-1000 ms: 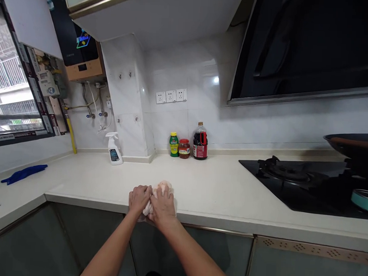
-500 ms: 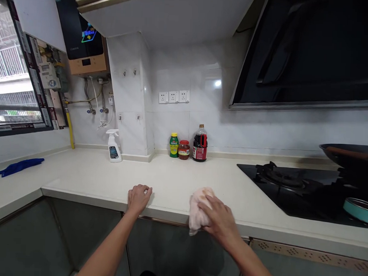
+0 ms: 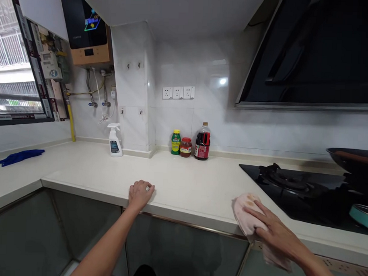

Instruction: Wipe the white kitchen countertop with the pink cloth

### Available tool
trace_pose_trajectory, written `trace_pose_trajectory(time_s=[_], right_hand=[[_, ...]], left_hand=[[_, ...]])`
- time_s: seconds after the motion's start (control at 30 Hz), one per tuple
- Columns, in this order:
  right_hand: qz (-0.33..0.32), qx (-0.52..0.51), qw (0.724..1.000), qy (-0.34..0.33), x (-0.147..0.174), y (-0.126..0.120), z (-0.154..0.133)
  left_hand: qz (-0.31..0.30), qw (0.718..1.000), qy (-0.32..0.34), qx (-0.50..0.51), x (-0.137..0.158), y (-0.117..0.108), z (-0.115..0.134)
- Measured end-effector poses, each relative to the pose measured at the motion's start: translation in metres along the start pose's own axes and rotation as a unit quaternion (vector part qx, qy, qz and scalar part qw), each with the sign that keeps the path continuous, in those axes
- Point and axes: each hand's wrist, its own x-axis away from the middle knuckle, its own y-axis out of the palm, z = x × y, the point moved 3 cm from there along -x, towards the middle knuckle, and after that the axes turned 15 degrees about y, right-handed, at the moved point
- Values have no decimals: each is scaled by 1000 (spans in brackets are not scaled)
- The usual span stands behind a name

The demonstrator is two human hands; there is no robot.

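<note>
My left hand [image 3: 140,194] rests on the white countertop [image 3: 182,180] close to its front edge, fingers curled in, and nothing shows in it. Farther right, my right hand [image 3: 274,229] presses a pale pink cloth [image 3: 243,214] with brownish stains against the counter's front edge. My fingers lie over the cloth and grip it, and part of it hangs down in front of the cabinet below my wrist. The black gas stove [image 3: 286,198] begins just beyond that hand.
Against the wall stand a green bottle with a yellow cap [image 3: 175,142], a red-lidded jar [image 3: 185,147] and a dark sauce bottle [image 3: 202,143]. A white spray bottle [image 3: 114,141] and blue cloth [image 3: 20,157] are leftward. A wok [image 3: 352,160] and teal-rimmed tin [image 3: 362,216] are on the right.
My right hand has slid the pink cloth to the right along the counter's front edge, toward the stove. My left hand stays in about the same spot. The view has shifted slightly.
</note>
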Motion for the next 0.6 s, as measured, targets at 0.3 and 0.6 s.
trace_pose_trajectory(time_s=[0.3, 0.6], right_hand=[[-47, 43, 991, 115, -67, -2, -31], [-74, 43, 988, 130, -130, 28, -140]], left_hand=[[-15, 1000, 8, 5, -1, 0, 0], [15, 1000, 25, -9, -1, 6, -1]])
